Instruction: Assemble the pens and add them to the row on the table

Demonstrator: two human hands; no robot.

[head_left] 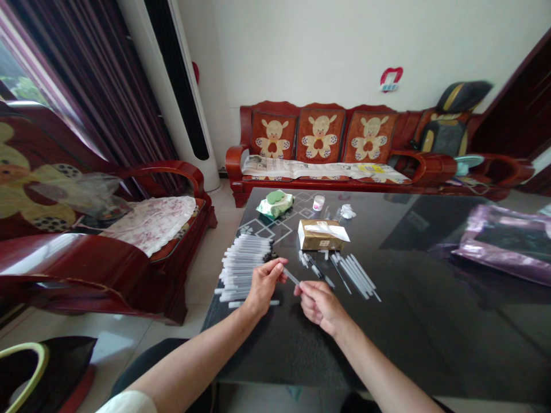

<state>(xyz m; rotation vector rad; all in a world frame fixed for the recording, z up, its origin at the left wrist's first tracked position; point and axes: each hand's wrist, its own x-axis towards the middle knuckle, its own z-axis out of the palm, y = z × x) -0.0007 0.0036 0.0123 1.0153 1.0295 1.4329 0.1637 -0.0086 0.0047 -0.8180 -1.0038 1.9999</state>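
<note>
Over the dark table, a translucent pen barrel [291, 276] spans the gap between my two hands. My left hand [267, 282] pinches its upper left end, and my right hand [321, 304] pinches the lower right end. Left of my left hand lies a thick row of frosted pens [245, 264], several with black ends. Beyond my right hand are loose pale tubes [356, 275] side by side. Small pen parts and a dark slim piece [316, 267] lie between them and my hands. My fingers cover both ends of the held barrel.
A gold tissue box [322, 236] stands past the pen parts. Behind it are a green wipes pack [275, 203], a small white-pink cup [318, 202] and a crumpled tissue [348, 211]. A shiny purple package [503, 241] lies at right. Wooden seats [172, 172] flank the black table [413, 332].
</note>
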